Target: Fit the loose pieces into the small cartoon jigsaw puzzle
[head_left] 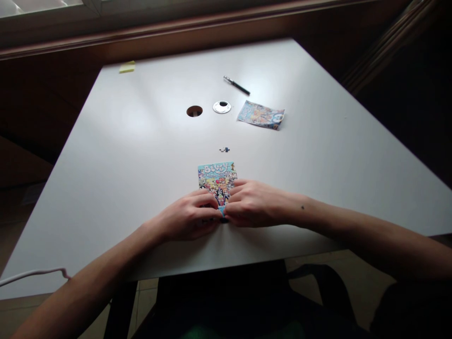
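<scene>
A small, colourful jigsaw puzzle (pixel 216 176), crowded with cartoon figures under a title at its top, lies flat on the white table. My left hand (pixel 192 212) curls over its lower left part, fingers bent and closed against it. From the other side, my right hand (pixel 251 203) closes its fingers on the lower right edge. The fingertips of both hands nearly meet at the bottom, where a bit of blue shows between them. Much of the lower puzzle is hidden by my hands. Just beyond its top edge lie a few loose puzzle pieces (pixel 225 149).
A creased printed picture sheet (pixel 261 116) rests farther back on the table (pixel 141 150), below a black pen (pixel 237 85). Nearby are a round cable hole (pixel 194 111) and a metallic ring (pixel 221 108). Yellow sticky notes (pixel 127 67) sit at the far left corner; a white cable (pixel 35 272) crosses the near left.
</scene>
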A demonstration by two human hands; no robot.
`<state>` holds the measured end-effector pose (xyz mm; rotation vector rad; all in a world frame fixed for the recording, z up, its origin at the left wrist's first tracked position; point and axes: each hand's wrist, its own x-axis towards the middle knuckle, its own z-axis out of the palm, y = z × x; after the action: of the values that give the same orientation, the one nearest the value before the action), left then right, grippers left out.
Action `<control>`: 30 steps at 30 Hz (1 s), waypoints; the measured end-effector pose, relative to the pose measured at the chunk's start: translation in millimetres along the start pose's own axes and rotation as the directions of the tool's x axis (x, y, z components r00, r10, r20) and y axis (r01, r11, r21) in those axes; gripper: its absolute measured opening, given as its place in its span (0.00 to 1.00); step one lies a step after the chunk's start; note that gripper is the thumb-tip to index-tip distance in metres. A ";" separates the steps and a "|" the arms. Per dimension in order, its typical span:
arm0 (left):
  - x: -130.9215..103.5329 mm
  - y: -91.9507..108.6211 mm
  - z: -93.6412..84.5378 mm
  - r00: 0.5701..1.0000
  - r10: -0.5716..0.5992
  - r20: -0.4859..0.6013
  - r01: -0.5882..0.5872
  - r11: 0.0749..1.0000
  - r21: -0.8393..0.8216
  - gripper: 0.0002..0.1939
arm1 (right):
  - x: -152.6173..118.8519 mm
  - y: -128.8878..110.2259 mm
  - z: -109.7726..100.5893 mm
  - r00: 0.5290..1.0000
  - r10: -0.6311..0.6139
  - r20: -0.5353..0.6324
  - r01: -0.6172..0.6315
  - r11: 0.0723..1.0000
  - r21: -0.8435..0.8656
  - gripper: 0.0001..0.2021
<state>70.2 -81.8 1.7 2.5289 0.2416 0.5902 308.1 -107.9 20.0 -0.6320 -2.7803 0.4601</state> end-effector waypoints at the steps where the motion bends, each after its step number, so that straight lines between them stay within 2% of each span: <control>1: 0.1 0.5 0.0 1.000 -0.006 0.009 0.005 1.000 0.008 0.10 | -0.8 3.5 -0.7 1.000 -0.005 -0.014 0.005 0.999 0.032 0.13; 3: 0.6 1.3 -0.2 0.999 -0.017 0.031 0.016 1.000 0.026 0.09 | -5.5 20.8 -3.5 0.994 -0.001 -0.112 0.014 0.993 0.116 0.10; 4: 0.9 1.7 -0.3 0.999 -0.019 0.039 0.018 0.999 0.032 0.08 | -9.3 34.0 -5.7 0.978 0.041 -0.205 -0.011 0.990 0.144 0.10; 5: 1.3 1.9 -0.4 0.999 -0.017 0.041 0.015 0.999 0.036 0.07 | -13.5 48.9 -8.2 0.921 0.147 -0.361 -0.099 0.984 0.148 0.10; 7: 1.8 2.3 -0.5 0.999 -0.009 0.035 0.007 0.999 0.033 0.07 | -20.8 77.9 -12.4 0.748 0.347 -0.566 -0.336 0.933 0.129 0.07; 8: 2.0 2.3 -0.5 0.999 -0.006 0.034 0.005 1.000 0.029 0.07 | -22.7 89.3 -13.3 0.691 0.399 -0.603 -0.415 0.902 0.121 0.06; 9: 2.0 2.4 -0.4 0.999 -0.007 0.033 0.006 1.000 0.025 0.07 | -23.0 97.2 -12.9 0.659 0.437 -0.612 -0.469 0.875 0.120 0.08; 10: 1.8 2.4 -0.3 0.999 -0.012 0.036 0.011 1.000 0.023 0.07 | -21.5 101.4 -11.1 0.652 0.442 -0.616 -0.491 0.865 0.101 0.10; 12: 1.0 2.1 0.0 0.999 -0.020 0.044 0.019 0.999 0.026 0.07 | -15.1 100.3 -4.4 0.720 0.414 -0.557 -0.498 0.867 0.001 0.15; 14: -0.1 1.5 0.3 0.999 -0.017 0.044 0.015 0.999 0.030 0.07 | -8.2 93.3 2.5 0.794 0.406 -0.452 -0.498 0.861 -0.102 0.16; 16: -1.1 0.7 0.6 0.999 -0.010 0.048 0.009 0.999 0.031 0.08 | -5.4 88.6 5.7 0.811 0.416 -0.412 -0.498 0.860 -0.111 0.14; 20: -1.8 0.0 0.5 0.999 -0.010 0.052 0.008 1.000 0.030 0.08 | -12.2 94.0 0.9 0.791 0.437 -0.428 -0.486 0.874 -0.005 0.12; 24: -0.8 1.0 -0.4 0.999 -0.011 0.053 0.010 1.000 0.016 0.08 | -16.4 100.2 -4.5 0.786 0.442 -0.431 -0.528 0.844 -0.097 0.16; 26: -0.4 1.2 -0.8 0.998 -0.012 0.054 0.012 1.000 0.015 0.08 | -16.1 100.4 -6.0 0.783 0.459 -0.420 -0.541 0.836 -0.095 0.13; 30: -0.3 0.4 -0.6 0.998 -0.006 0.056 0.005 1.000 0.017 0.07 | -18.7 99.2 -10.2 0.729 0.545 -0.414 -0.580 0.813 0.051 0.06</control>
<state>69.8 -82.0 2.2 2.5561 0.2339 0.5167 364.8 -29.0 -9.2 -1.4323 -2.1693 0.2730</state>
